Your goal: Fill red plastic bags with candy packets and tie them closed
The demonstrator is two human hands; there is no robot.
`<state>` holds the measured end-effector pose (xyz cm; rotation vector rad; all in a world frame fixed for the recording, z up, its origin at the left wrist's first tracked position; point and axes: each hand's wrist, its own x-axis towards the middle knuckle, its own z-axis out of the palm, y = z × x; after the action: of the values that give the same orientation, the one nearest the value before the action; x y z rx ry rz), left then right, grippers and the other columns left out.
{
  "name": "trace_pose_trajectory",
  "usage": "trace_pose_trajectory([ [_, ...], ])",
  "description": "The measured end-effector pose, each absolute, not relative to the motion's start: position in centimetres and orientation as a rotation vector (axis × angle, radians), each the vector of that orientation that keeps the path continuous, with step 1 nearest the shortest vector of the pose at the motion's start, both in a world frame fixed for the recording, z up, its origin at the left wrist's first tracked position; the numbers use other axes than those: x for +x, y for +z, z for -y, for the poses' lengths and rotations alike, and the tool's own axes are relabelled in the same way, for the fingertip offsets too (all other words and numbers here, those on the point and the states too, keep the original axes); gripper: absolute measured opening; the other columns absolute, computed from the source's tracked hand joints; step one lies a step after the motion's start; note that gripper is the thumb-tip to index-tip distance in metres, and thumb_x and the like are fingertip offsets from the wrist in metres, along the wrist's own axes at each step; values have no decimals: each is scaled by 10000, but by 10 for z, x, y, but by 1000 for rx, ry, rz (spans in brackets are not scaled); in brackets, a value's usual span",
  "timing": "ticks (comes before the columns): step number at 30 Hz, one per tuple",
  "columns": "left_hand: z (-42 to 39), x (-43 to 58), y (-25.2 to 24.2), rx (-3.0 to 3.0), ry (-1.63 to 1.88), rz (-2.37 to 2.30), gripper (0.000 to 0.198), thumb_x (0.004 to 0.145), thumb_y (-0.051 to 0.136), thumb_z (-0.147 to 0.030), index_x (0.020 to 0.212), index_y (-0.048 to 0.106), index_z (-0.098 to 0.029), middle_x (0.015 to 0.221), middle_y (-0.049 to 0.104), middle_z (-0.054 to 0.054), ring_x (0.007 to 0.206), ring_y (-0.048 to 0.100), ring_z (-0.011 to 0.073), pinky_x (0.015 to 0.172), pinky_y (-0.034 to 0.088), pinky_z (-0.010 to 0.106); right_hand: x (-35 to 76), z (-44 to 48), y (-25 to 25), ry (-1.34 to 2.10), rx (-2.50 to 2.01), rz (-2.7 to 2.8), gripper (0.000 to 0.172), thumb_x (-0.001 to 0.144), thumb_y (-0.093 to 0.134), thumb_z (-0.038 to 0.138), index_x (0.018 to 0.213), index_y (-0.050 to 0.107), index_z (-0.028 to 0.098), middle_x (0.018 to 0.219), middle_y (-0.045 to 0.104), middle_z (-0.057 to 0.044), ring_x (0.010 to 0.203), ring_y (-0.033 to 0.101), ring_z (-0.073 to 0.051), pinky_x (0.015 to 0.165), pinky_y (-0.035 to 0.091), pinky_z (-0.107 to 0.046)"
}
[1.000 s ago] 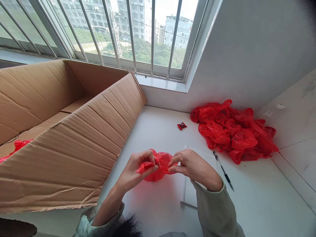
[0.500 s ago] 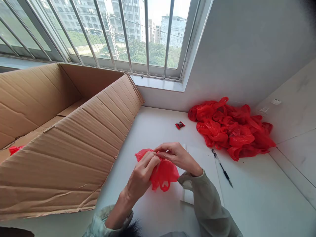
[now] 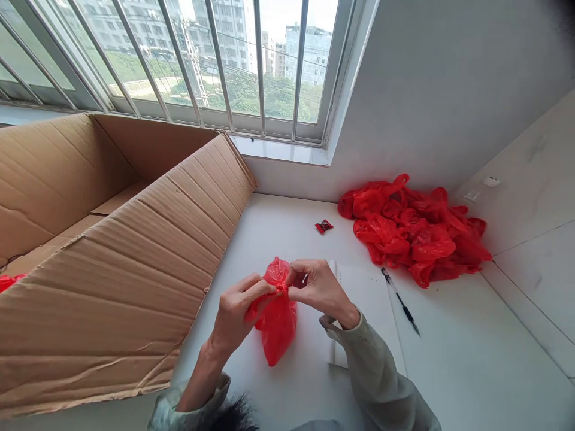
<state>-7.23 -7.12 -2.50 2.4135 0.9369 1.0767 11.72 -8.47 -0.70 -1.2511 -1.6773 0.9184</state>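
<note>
Over the white table, a red plastic bag is gathered at its middle between my two hands. My left hand pinches the gathered part from the left. From the right, my right hand grips the same spot with thumb and fingers. The bag's bunched top sticks up beyond my fingers, and its wider part hangs toward me in a point. Just right of the bag, partly under my right forearm, lies a white notebook.
A large open cardboard box fills the left side, with a bit of red plastic inside. A heap of red plastic bags lies at the back right. A small wrapped candy and a black pen lie on the table.
My hands have turned the bag, so its loops no longer show and its body hangs toward me. My left hand has shifted left. The view has swung slightly right.
</note>
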Motion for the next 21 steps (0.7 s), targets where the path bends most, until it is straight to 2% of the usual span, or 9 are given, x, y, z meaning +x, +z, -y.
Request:
trace_pose_trajectory([
  [4, 69, -89, -29, 2440, 965, -984, 202, 900, 519, -195, 722, 614, -189, 628, 531, -28, 542, 453, 79, 526, 331, 188, 116, 87, -27, 745, -1468, 1682, 145, 605, 554, 124, 516, 455, 181, 534, 471, 56, 522, 374, -77, 484, 286, -211],
  [7, 73, -95, -36, 2385, 876, -998, 205, 886, 530, -205, 689, 580, -184, 623, 510, -37, 540, 435, 79, 524, 326, 184, 122, 92, -41, 755, -1567, 1712, 170, 634, 570, 152, 526, 442, 183, 517, 454, 54, 513, 382, -80, 480, 282, -208],
  [9, 77, -95, -38, 2330, 801, -1010, 180, 881, 536, -213, 706, 561, -183, 657, 528, -34, 568, 455, 83, 542, 341, 183, 128, 97, -42, 792, -1567, 1787, 117, 674, 563, 151, 586, 492, 182, 581, 514, 37, 555, 448, -93, 510, 331, -208],
  [11, 81, -93, -38, 2294, 769, -1033, 163, 893, 526, -222, 735, 547, -183, 695, 544, -30, 591, 469, 87, 562, 354, 186, 133, 104, -36, 812, -1513, 1880, 80, 716, 552, 140, 771, 582, 189, 779, 606, 3, 668, 531, -115, 583, 410, -223],
  [12, 83, -91, -38, 2287, 771, -1047, 160, 902, 515, -222, 749, 541, -185, 709, 549, -29, 599, 474, 88, 570, 358, 188, 133, 107, -31, 821, -1476, 1933, 213, 732, 556, 137, 928, 601, 207, 930, 621, -20, 746, 561, -128, 627, 442, -238],
  [14, 87, -89, -36, 2289, 780, -1071, 158, 914, 499, -213, 762, 529, -186, 729, 556, -26, 605, 480, 88, 573, 362, 189, 130, 111, -23, 810, -1429, 2049, 505, 744, 589, 141, 1224, 512, 279, 1216, 540, -58, 902, 580, -158, 696, 477, -269],
  [16, 90, -88, -33, 2320, 754, -1079, 144, 912, 503, -189, 770, 521, -188, 741, 568, -27, 607, 492, 87, 572, 373, 190, 123, 113, -20, 747, -1445, 2194, 613, 744, 594, 108, 1295, 465, 345, 1319, 468, -60, 986, 574, -187, 720, 480, -288],
  [19, 100, -94, -19, 2470, 644, -1090, 108, 916, 510, -179, 814, 541, -196, 762, 597, -24, 626, 530, 101, 562, 400, 210, 109, 111, -22, 633, -1518, 2385, 431, 751, 541, 58, 1099, 586, 307, 1128, 579, -36, 890, 602, -192, 677, 458, -290],
  [21, 112, -105, -2, 2598, 676, -1117, 73, 925, 512, -199, 879, 568, -202, 797, 624, -6, 679, 571, 125, 584, 442, 234, 103, 108, -24, 562, -1564, 2449, 278, 775, 517, 87, 978, 589, 262, 962, 613, -20, 773, 606, -182, 628, 436, -288],
])
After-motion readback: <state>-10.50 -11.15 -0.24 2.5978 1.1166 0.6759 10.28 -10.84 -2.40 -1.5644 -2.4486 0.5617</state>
